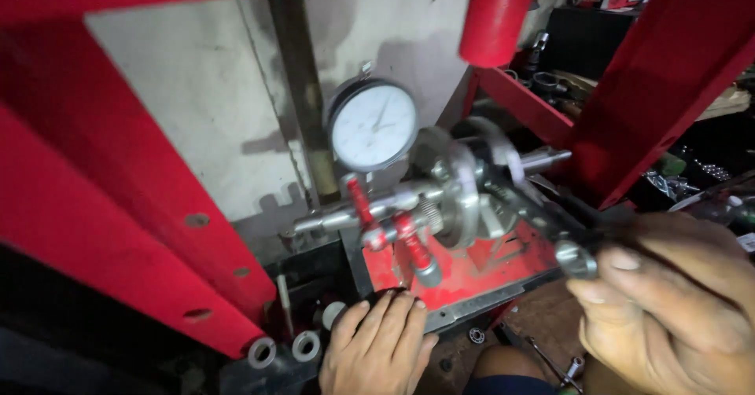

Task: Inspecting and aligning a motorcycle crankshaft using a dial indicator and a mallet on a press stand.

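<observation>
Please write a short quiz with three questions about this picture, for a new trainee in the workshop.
1. True or false: the needle of the dial gauge points straight down.
2. What does the left hand rest on? A) the red frame beam B) the front edge of the red base plate C) the dial gauge
3. What does the right hand grip between thumb and fingers?

Key
1. False; it points up, slightly to the right.
2. B
3. The round metal end of the crankshaft assembly.

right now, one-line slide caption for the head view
Left hand rests on the red base plate while the right hand grips the crankshaft end under a dial gauge.
</observation>
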